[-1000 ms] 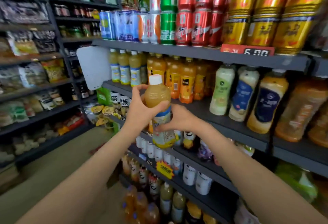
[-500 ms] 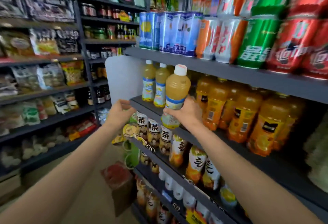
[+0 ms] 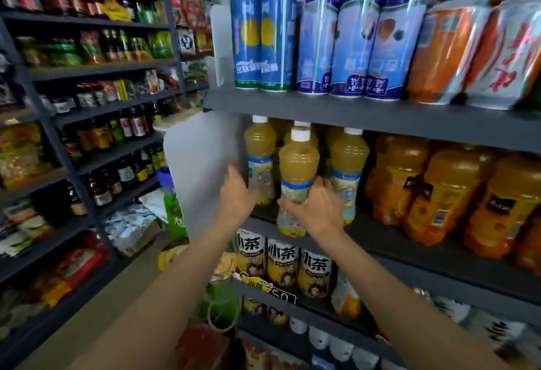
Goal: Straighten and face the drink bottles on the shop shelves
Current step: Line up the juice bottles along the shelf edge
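The right hand (image 3: pixel 317 208) grips a yellow juice bottle (image 3: pixel 298 170) low on its body, fingers curled round the label from the right side and thumb across the front near the base. The bottle has a white cap and a pale blue label, stands upright, and sits at the front edge of the dark grey shelf (image 3: pixel 409 249), its base just at or above the shelf lip; whether it rests on the shelf cannot be told.

The left hand (image 3: pixel 237 194) reaches in to the left of that bottle with fingers loosely spread and slightly bent, holding nothing. Its fingertips are near, perhaps touching, the next matching bottle (image 3: pixel 260 152), which stands further back on the same shelf; motion blur hides the contact. Behind the held bottle stands another white-capped one (image 3: pixel 303 126), mostly hidden, and just to its right a fourth (image 3: pixel 349 161), touching the right hand's knuckles or close to it.

Right of the held bottle, on the same shelf, stand orange juice bottles (image 3: pixel 439 194). Left of it, a white end panel (image 3: pixel 199 170) closes the shelf. Above it, tall blue cans (image 3: pixel 260 41) line the upper shelf. Below it, tea bottles (image 3: pixel 281 264) with black-lettered labels stand in a row.
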Demonstrator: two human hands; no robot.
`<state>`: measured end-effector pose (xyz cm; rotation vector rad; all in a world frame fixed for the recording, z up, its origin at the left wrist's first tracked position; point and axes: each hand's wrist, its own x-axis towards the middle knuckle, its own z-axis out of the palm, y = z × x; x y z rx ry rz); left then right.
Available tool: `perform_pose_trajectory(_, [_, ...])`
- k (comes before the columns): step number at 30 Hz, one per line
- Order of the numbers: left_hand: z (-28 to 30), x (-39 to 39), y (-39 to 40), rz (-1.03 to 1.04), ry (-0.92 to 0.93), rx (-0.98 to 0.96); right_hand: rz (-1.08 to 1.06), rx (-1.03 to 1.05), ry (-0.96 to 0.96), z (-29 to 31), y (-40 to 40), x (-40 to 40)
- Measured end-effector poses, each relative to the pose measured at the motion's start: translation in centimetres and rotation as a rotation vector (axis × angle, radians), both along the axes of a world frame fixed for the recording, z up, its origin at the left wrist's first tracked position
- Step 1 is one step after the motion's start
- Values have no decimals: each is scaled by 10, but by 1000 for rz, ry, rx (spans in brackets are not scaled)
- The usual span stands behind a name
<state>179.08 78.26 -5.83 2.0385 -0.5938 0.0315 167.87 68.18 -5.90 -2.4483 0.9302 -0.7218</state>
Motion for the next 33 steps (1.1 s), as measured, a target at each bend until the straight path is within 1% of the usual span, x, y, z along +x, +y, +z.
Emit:
perform_pose_trajectory(4, [-9,20,-22,-12,76,39,-79,-2,0,-2,12,17])
perform_pose_trajectory(9, [-17,32,-36,-44,-15,63,-161,57,17,1,12,32])
perform_pose_trajectory(13, [-23,38,-37,-62,-81,74,-225,54,19,2,11,45])
perform_pose_trajectory(21, [-27,36,-35,-64,-96,79,-302,157,-16,2,-1,56])
perform_pose_trajectory(23, [-28,29,-32,-30,-99,33,-286,164,-28,0,-1,56])
perform_pose_trajectory(24, [-29,24,-30,-1,-113,-26,-269,177,-35,-1,-1,55])
perform_pose_trajectory(26, [-33,9,-25,21,-192,-192,-218,214,-25,-2,-2,52])
perform_pose_trajectory(28, [-37,-8,-23,-39,-303,-302,-159,232,11,-1,-4,45])
perform_pose_trajectory(30, [-38,-23,-26,-141,-357,-324,-87,234,34,1,-6,29])
perform_pose_trajectory(33, [-34,-47,-37,-196,-329,-341,65,229,36,12,-11,-13])
